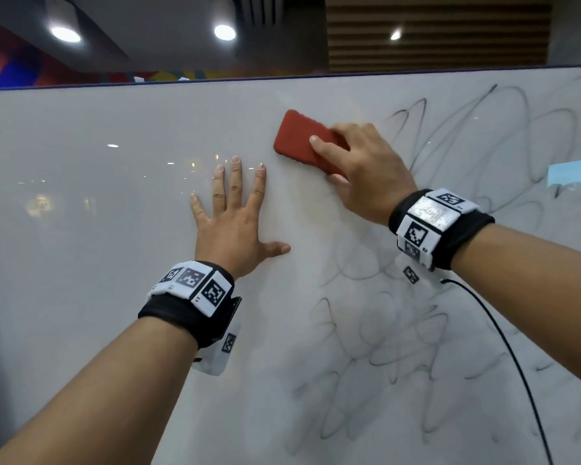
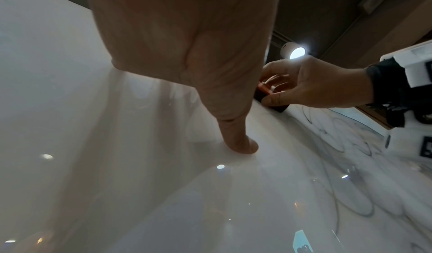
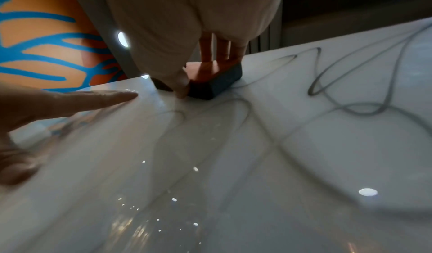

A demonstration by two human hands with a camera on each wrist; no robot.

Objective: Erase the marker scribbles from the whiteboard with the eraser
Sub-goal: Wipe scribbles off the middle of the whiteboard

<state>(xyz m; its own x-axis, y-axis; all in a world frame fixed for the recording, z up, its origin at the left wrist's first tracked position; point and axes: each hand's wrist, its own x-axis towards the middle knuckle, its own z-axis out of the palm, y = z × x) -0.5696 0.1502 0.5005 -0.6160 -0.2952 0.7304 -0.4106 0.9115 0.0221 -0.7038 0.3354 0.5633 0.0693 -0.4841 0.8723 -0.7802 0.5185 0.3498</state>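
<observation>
Two round ceiling lamps [image 1: 65, 32] [image 1: 224, 31] glow overhead, with a smaller spot [image 1: 395, 35] farther right in front of a brown slatted wall panel [image 1: 436, 31]. A mural [image 1: 17, 67] in blue, red and orange runs along the far wall; in the right wrist view it shows as orange ground with blue lines [image 3: 46, 40]. A thin black cable [image 1: 503, 344] hangs in a curve down the lower right.

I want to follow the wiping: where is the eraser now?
In the head view the eraser lies high on the whiteboard, held by the right hand.
</observation>
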